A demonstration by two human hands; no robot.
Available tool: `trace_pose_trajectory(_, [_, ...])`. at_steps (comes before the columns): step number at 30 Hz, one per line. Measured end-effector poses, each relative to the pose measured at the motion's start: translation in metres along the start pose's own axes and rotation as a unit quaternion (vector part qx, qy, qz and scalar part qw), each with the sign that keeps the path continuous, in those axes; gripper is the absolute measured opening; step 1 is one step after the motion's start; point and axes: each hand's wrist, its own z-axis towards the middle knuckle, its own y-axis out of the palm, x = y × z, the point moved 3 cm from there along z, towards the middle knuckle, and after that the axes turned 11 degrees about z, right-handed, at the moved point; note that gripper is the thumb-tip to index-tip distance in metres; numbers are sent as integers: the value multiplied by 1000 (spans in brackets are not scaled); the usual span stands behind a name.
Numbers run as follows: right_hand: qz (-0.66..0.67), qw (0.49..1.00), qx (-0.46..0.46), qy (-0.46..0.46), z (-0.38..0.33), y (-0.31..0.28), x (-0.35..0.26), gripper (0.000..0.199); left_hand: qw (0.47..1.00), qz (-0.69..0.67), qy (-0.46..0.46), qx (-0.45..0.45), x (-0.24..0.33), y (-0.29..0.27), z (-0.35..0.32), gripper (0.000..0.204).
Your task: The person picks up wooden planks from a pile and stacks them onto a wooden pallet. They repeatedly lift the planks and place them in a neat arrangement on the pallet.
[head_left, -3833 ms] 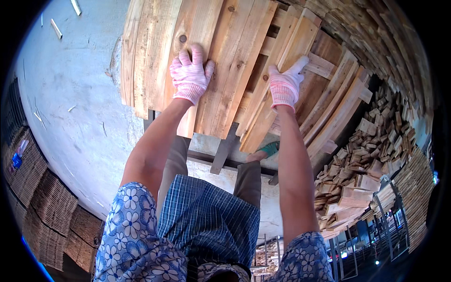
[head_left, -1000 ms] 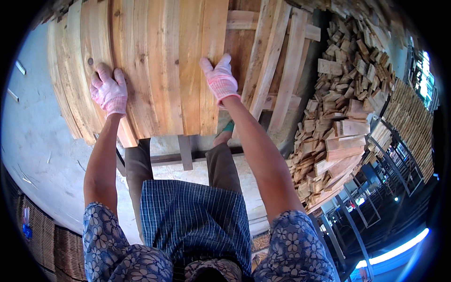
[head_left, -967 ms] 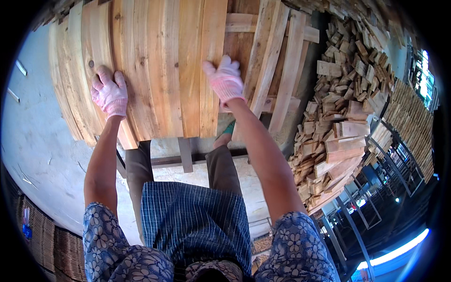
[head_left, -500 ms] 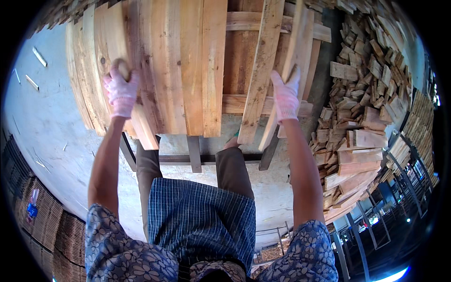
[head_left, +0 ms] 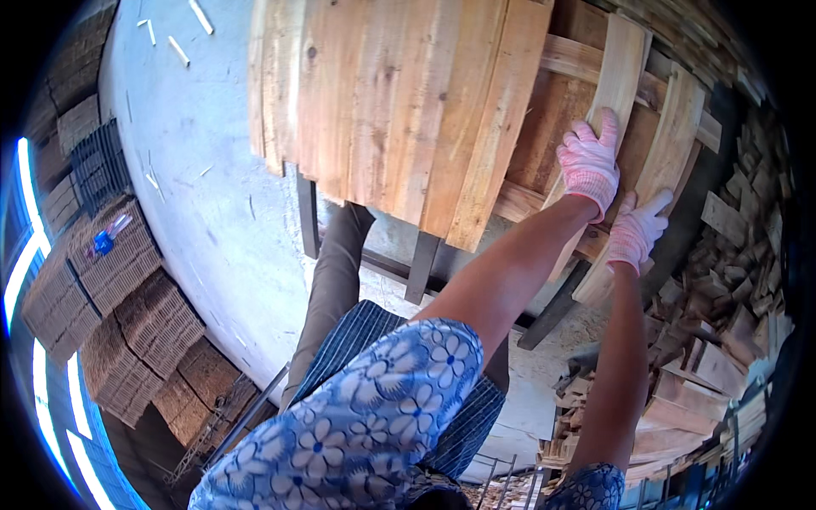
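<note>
Head view, looking down: a metal-legged bench (head_left: pixel 421 263) loaded with a wide sheet of pale wooden boards (head_left: pixel 391 110) laid side by side, overhanging the near edge. Toward the bench's right edge, two loose planks lying apart from the sheet across a cross rail (head_left: pixel 586 64). Left hand (head_left: pixel 588 161), in a pink knit glove, laid flat with fingers spread on the inner loose plank (head_left: pixel 616 76), pressing rather than gripping. Right hand (head_left: pixel 636 229), gloved alike, fingers extended against the lower end of the outer loose plank (head_left: pixel 667 153); whether curled under its edge, impossible to tell. Heap of wood offcuts (head_left: pixel 731 280) just beyond the right edge, stacked woven mats (head_left: pixel 119 289) well apart on the concrete floor (head_left: pixel 187 170). Likely risks: either plank sliding off the near edge under flat-palm pressure, dropping toward the legs below; splinters catching the gloves; the overhanging sheet tipping if leaned on.
</note>
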Motion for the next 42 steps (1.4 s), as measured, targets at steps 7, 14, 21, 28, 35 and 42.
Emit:
trace_pose_trajectory(7, [10, 997, -69, 34, -1, -8, 9, 103, 923, -369, -20, -112, -77, -86, -51, 106])
trace_pose_trajectory(14, [348, 925, -83, -126, -51, 46, -42, 112, 617, -740, -181, -197, -270, -107, -116, 85])
trace_pose_trajectory(21, [532, 780, -328, -5, -113, 53, -143, 101, 501, -775, -385, 1, -457, -62, -241, 48])
trace_pose_trajectory(28, [442, 845, -297, -35, -81, 52, -104, 99, 376, -830, -411, 4, -512, 6, -181, 32])
trace_pose_trajectory(35, [273, 927, -220, -129, -108, -10, -106, 102, 326, -882, -337, 44, -479, 12, -129, 27])
trace_pose_trajectory(42, [67, 902, -279, -324, -151, -26, -261, 96, 362, -847, -387, 39, -480, -40, -198, 29])
